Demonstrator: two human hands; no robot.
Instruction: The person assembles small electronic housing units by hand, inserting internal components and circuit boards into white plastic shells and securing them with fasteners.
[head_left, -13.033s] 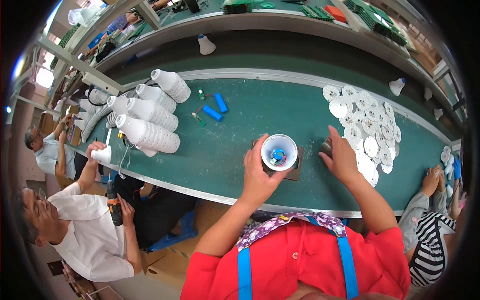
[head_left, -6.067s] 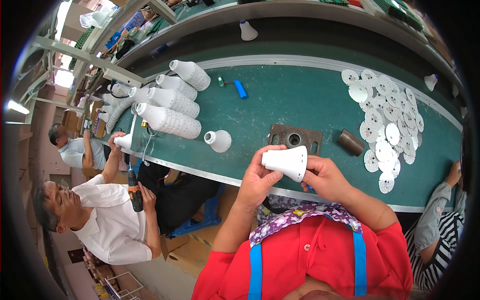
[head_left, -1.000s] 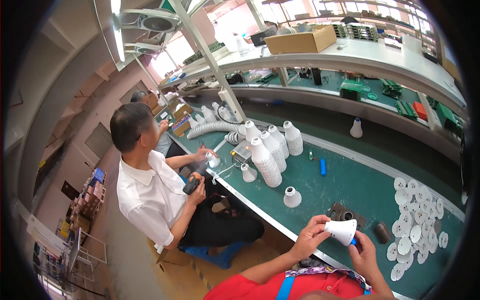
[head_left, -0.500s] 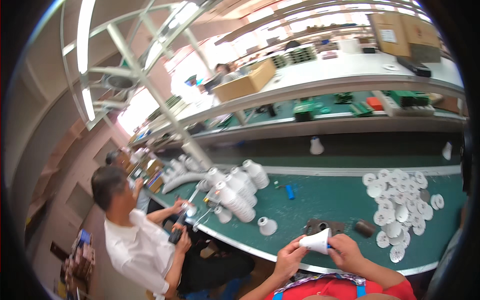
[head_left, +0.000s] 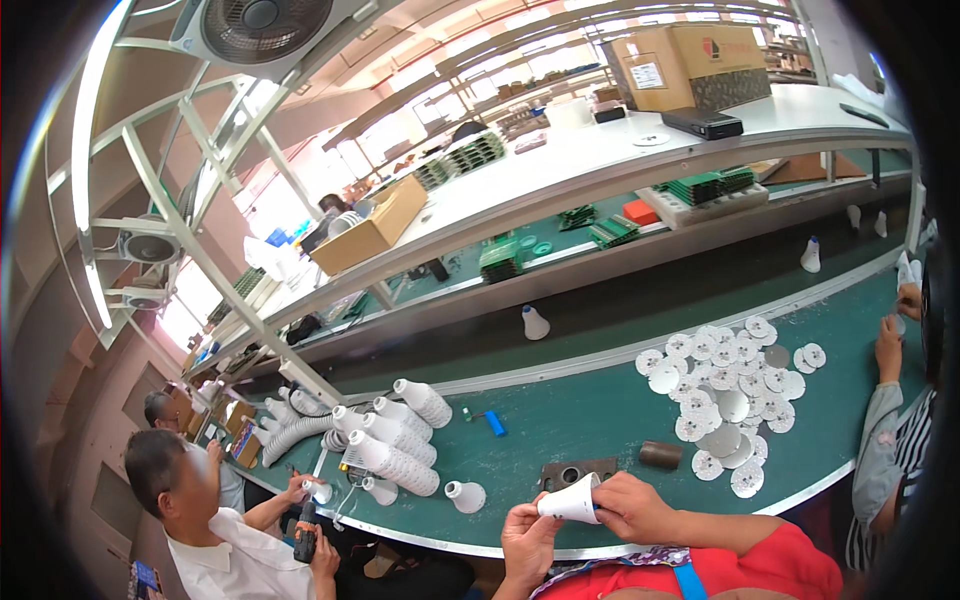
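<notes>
A white cone-shaped lamp housing lies sideways between my hands above the bench's near edge. My left hand pinches its narrow end. At the wide end, my right hand is closed on the rim; whether its fingers also hold something small there cannot be made out. Just beyond the housing is a dark metal block with a round hole, and a brown metal cylinder lies beside it. Farther right, round white discs with small marks form a loose pile. One housing stands alone to the left.
Nested stacks of white housings and a small blue part are on the green bench. Housings stand on the dark belt behind. On the left a person holds a power drill; another person's hands are at right.
My view has turned to the right, so the bench appears shifted left and another person shows at the right edge. Both hands still hold the lamp housing.
</notes>
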